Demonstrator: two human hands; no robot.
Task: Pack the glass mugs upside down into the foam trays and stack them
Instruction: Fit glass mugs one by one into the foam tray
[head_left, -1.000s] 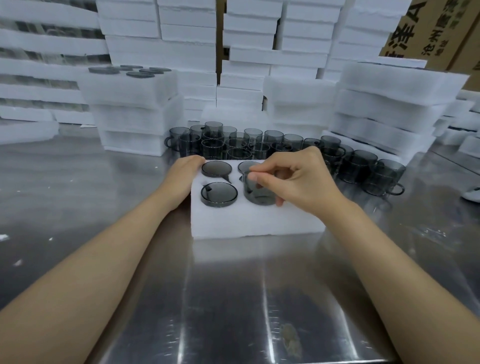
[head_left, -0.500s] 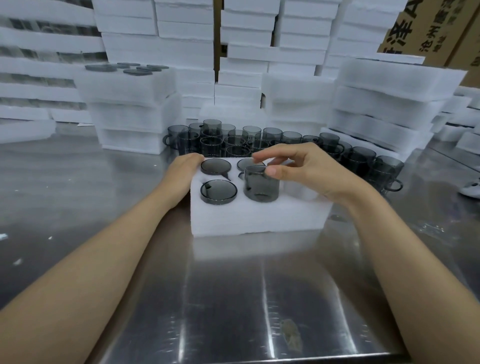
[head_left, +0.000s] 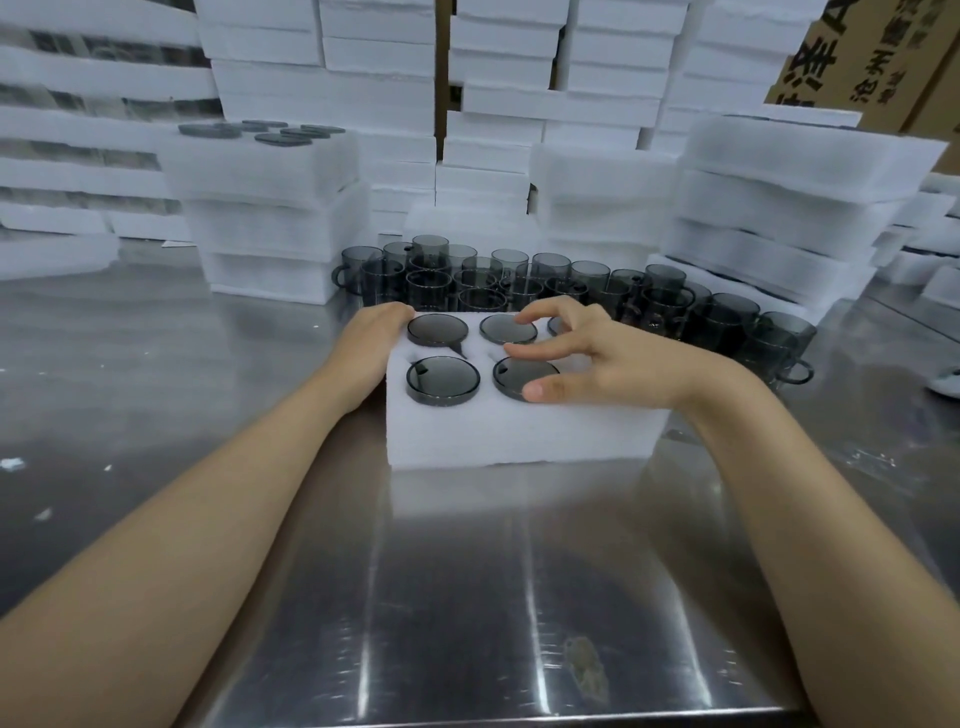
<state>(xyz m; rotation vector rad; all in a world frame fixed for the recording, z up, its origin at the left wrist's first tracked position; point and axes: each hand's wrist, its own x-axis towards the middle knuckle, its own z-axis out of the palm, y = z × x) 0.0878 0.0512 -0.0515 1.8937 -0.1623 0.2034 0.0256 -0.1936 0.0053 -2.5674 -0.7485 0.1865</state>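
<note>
**A smoked-glass mug (head_left: 524, 376) is seated base-up in the foam tray (head_left: 519, 436) under the right hand (head_left: 597, 358).**

The mug's upturned base is pinched lightly between thumb and forefinger, with the other fingers arched above it. It lies directly beneath the fingertips, sunk almost flush, probably so that it is pressed fully home. Other inverted mugs (head_left: 442, 382) are set in 2 rows beyond the fingertips. Pockets under the palm are hidden. The left hand (head_left: 382, 332) is laid against the tray's far corner, seemingly to steady it. Its fingers are hidden, so its grip cannot be told. Upright loose mugs (head_left: 587, 280) are kept just past the knuckles, within reach.
</note>
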